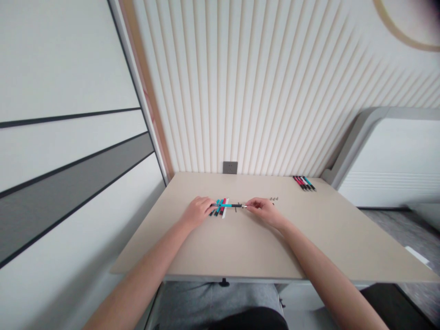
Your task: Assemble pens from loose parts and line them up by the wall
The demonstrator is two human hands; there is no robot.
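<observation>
A blue and black pen (227,206) lies level between my two hands, above the table. My left hand (198,211) is closed around its black left end. At the other end, the fingers of my right hand (261,210) pinch a small silver pen tip (244,206) that meets the barrel; whether it is fully joined I cannot tell. Behind and below the pen, next to my left hand, are blue pen barrels (217,211), a red one (222,206) and a white strip (225,211). A thin dark piece (236,210) sits under the pen, partly hidden.
Several small metal pieces (274,199) lie just beyond my right hand. Several red and blue pens (304,183) are lined up at the table's back right. The beige table (240,252) meets a ribbed wall with a dark socket (230,167); a white cabinet (68,192) stands left.
</observation>
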